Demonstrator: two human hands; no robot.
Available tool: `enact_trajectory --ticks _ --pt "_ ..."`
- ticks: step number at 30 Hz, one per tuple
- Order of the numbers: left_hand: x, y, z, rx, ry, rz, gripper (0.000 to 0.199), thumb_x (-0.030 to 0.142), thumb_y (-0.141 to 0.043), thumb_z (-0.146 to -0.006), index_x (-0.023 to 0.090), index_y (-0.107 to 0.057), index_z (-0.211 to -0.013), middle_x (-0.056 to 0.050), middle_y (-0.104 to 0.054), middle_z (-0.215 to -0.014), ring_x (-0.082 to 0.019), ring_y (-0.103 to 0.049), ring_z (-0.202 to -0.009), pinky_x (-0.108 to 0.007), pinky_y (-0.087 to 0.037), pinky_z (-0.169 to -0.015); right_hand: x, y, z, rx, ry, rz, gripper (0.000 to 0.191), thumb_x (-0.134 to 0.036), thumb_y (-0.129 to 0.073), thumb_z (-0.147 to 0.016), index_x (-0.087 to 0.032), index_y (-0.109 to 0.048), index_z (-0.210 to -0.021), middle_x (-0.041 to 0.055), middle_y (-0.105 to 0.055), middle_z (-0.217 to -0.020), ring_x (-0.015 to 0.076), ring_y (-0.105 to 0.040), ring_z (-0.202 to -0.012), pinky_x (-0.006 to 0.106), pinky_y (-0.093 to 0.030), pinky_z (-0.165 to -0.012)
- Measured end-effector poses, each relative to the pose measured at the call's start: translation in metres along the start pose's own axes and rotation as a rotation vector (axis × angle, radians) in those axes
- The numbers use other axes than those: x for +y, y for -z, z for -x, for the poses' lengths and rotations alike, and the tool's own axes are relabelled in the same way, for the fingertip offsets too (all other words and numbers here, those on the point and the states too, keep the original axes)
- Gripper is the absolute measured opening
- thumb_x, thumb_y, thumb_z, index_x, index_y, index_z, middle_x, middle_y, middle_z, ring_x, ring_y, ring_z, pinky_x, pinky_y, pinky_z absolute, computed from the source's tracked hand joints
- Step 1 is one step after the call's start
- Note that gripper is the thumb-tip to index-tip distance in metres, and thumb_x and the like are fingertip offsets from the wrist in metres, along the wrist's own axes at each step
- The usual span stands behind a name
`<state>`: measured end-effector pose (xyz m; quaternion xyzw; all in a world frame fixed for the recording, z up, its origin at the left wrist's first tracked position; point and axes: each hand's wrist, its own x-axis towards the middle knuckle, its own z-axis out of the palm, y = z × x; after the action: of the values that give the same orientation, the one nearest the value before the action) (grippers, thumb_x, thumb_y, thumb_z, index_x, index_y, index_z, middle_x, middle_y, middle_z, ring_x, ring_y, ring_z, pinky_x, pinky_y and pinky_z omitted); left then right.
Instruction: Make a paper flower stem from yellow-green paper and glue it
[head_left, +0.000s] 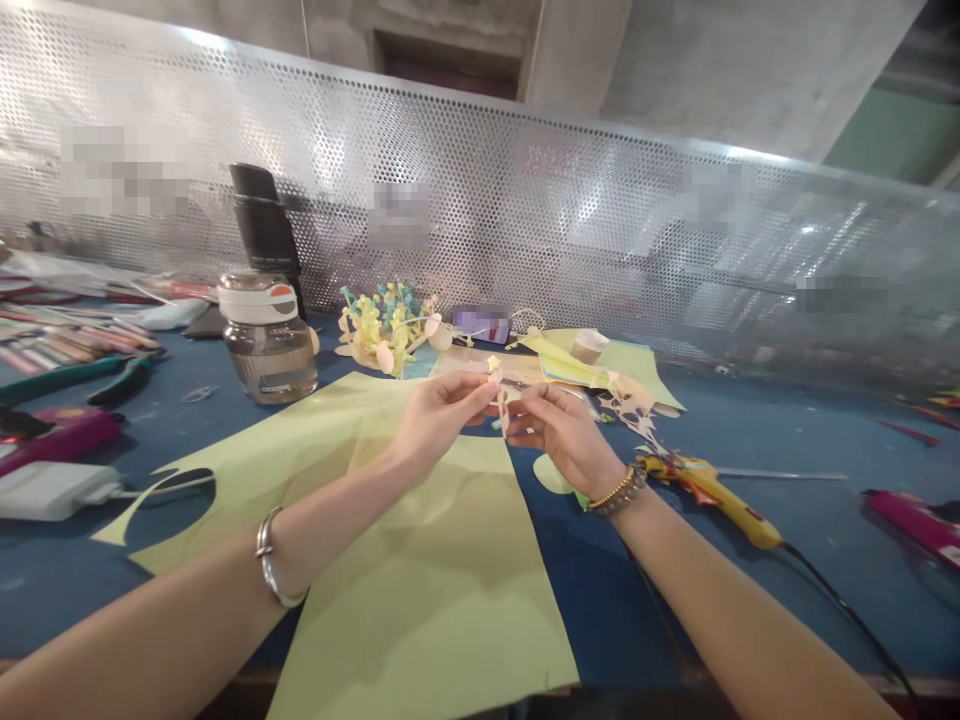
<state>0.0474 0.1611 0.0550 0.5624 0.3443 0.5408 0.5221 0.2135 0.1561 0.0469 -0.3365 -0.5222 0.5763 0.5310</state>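
Note:
My left hand (448,408) pinches a small paper flower (493,366) between thumb and fingertips; its yellow top pokes up above them. A narrow pink paper strip (503,412) hangs down from it, looking curled. From the other side, my right hand (564,428) closes its fingers at this strip; the exact contact is partly hidden. Under both forearms spreads a large sheet of pale yellow-green paper (442,560), with a round hole cut near its left end. Just below my right hand lies a rounded light-green paper piece (553,474).
Yellow and blue paper flowers (382,325) stand behind my left hand, near a phone (482,324). At left are a glass bottle (270,345), pliers (120,380) and a white charger (56,490). A yellow glue gun (720,500) with its cord lies right. A perforated metal panel (600,220) closes the back.

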Motion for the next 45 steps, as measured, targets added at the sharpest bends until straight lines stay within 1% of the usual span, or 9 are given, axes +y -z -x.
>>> enact_trajectory --ticks 6,12,19,23,25,28,32,35,45 --pt "0.000 0.000 0.001 -0.006 0.040 0.004 0.028 0.040 -0.070 -0.073 0.016 -0.069 -0.086 -0.004 -0.070 -0.079 -0.012 -0.063 -0.071 -0.025 -0.047 -0.071 -0.001 0.004 -0.003 0.177 0.138 -0.151 0.024 -0.022 -0.077 -0.065 -0.018 -0.054 -0.060 -0.0011 -0.070 -0.094 0.0090 -0.065 -0.066 0.020 -0.054 -0.059" --pt "-0.001 -0.002 0.002 -0.032 0.075 0.010 0.026 0.040 -0.069 -0.074 0.017 -0.069 -0.085 -0.003 -0.070 -0.078 -0.013 -0.063 -0.070 -0.026 -0.047 -0.071 -0.004 0.005 -0.004 0.173 0.180 -0.229 0.023 -0.026 -0.077 -0.066 -0.022 -0.055 -0.066 -0.0044 -0.068 -0.076 0.0091 -0.064 -0.065 0.019 -0.054 -0.058" --pt "-0.003 -0.003 0.004 -0.058 0.052 0.022 0.023 0.037 -0.069 -0.075 0.016 -0.069 -0.084 -0.003 -0.070 -0.078 -0.013 -0.064 -0.069 -0.029 -0.050 -0.074 -0.001 0.000 -0.002 0.117 0.226 -0.069 0.021 -0.038 -0.067 -0.078 -0.024 -0.052 -0.079 -0.0076 -0.057 -0.052 0.0077 -0.054 -0.046 0.019 -0.045 -0.046" --pt "-0.001 -0.006 0.006 -0.077 0.024 0.009 0.022 0.035 -0.068 -0.076 0.015 -0.069 -0.085 -0.003 -0.071 -0.079 -0.013 -0.064 -0.068 -0.029 -0.051 -0.075 -0.001 -0.001 -0.001 0.168 0.239 0.090 0.026 -0.043 -0.060 -0.082 -0.025 -0.054 -0.100 -0.0056 -0.060 -0.061 0.0051 -0.046 -0.037 0.018 -0.030 -0.034" --pt "-0.001 -0.007 0.007 -0.089 0.008 0.004 0.022 0.035 -0.068 -0.075 0.015 -0.068 -0.085 -0.003 -0.071 -0.080 -0.013 -0.064 -0.069 -0.030 -0.051 -0.075 0.000 0.000 -0.002 0.174 0.241 0.171 0.027 -0.042 -0.062 -0.081 -0.024 -0.058 -0.101 -0.0058 -0.058 -0.061 0.0039 -0.042 -0.037 0.018 -0.028 -0.035" --pt "-0.002 -0.007 0.007 -0.096 -0.015 -0.003 0.025 0.037 -0.068 -0.075 0.015 -0.068 -0.086 -0.004 -0.071 -0.081 -0.014 -0.064 -0.071 -0.031 -0.052 -0.074 0.002 -0.001 -0.002 0.128 0.205 0.248 0.023 -0.039 -0.066 -0.078 -0.021 -0.065 -0.091 -0.0051 -0.054 -0.055 0.0060 -0.046 -0.042 0.018 -0.033 -0.038" --pt "-0.002 -0.005 0.005 -0.042 -0.053 -0.032 0.028 0.040 -0.068 -0.074 0.015 -0.068 -0.087 -0.004 -0.070 -0.080 -0.015 -0.064 -0.073 -0.029 -0.051 -0.072 0.000 -0.004 0.001 0.001 0.076 0.206 0.024 -0.038 -0.066 -0.077 -0.020 -0.064 -0.093 0.0010 -0.065 -0.079 0.0090 -0.057 -0.054 0.019 -0.041 -0.043" --pt "0.001 -0.003 0.004 -0.014 -0.070 -0.046 0.027 0.041 -0.067 -0.075 0.015 -0.068 -0.082 -0.002 -0.068 -0.072 -0.013 -0.061 -0.067 -0.027 -0.049 -0.068 -0.001 -0.004 0.003 -0.070 0.021 0.199 0.025 -0.037 -0.066 -0.077 -0.019 -0.063 -0.095 0.0023 -0.065 -0.083 0.0095 -0.059 -0.056 0.020 -0.043 -0.044" --pt "-0.001 -0.001 0.001 0.009 -0.052 -0.011 0.028 0.043 -0.067 -0.074 0.016 -0.067 -0.084 -0.001 -0.066 -0.066 -0.013 -0.062 -0.059 -0.025 -0.047 -0.062 0.003 -0.005 0.000 -0.054 0.006 0.191 0.028 -0.039 -0.073 -0.069 -0.019 -0.066 -0.088 0.0009 -0.068 -0.075 0.0071 -0.057 -0.046 0.018 -0.041 -0.040"
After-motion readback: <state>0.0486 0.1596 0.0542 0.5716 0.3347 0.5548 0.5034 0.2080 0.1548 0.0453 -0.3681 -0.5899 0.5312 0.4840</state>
